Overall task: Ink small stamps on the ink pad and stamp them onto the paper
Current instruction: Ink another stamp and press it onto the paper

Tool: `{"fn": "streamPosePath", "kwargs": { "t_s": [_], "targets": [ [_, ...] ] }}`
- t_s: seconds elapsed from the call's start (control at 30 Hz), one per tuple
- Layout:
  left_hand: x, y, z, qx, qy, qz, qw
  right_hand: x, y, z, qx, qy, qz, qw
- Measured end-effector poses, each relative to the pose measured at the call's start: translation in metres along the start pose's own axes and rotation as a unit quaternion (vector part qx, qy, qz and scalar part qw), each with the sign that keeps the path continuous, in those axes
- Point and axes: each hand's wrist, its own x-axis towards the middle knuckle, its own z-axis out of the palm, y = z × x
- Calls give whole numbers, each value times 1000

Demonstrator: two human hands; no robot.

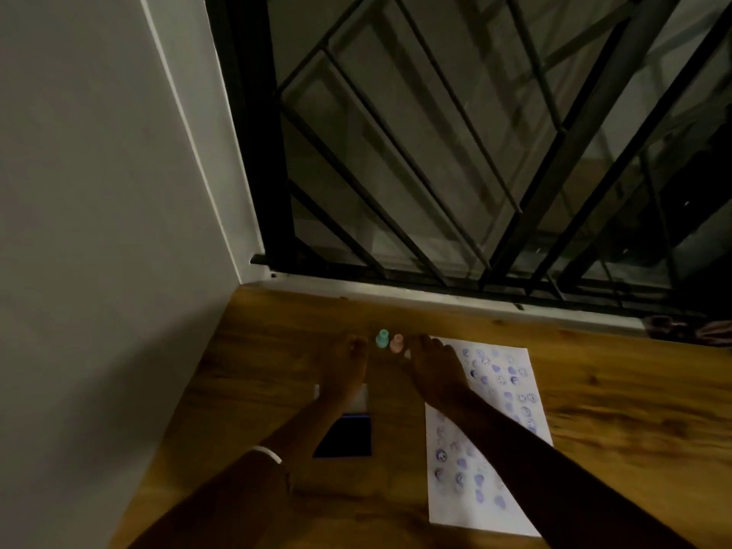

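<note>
Two small stamps stand upright on the wooden table (594,390) near its far edge: a teal stamp (382,338) and a pink stamp (396,343) beside it. My left hand (345,368) lies just left of the teal one, fingers loosely apart, holding nothing that I can see. My right hand (433,366) reaches in from the right, fingertips close to the pink stamp, with nothing visibly gripped. The dark blue ink pad (348,435) lies open under my left forearm, its white lid (362,394) behind it. The white paper (511,390), covered with several purple prints, lies under my right arm.
A grey wall (99,231) bounds the table on the left. A barred black window (475,152) with a white sill rises behind the far edge. Something dark and pinkish (689,328) sits at the far right by the sill. A white bangle (267,453) is on my left wrist.
</note>
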Motion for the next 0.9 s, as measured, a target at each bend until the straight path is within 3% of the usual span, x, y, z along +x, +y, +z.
{"fn": "streamPosePath", "kwargs": {
  "t_s": [0.17,0.53,0.73,0.83,0.9],
  "targets": [
    [9,-7,7,-3,30,30,999,22,9,12,-33,-9,5,999],
    [5,-5,11,-27,72,67,995,29,15,16,13,51,-20,998],
    [-4,-6,5,-50,84,67,993,31,7,8,19,34,-20,999],
    [-10,-5,0,-83,89,38,992,21,2,-1,36,80,-33,996],
    [-15,1,-3,-160,60,-4,985,11,-5,-11,67,111,-44,990]
  ]
}}
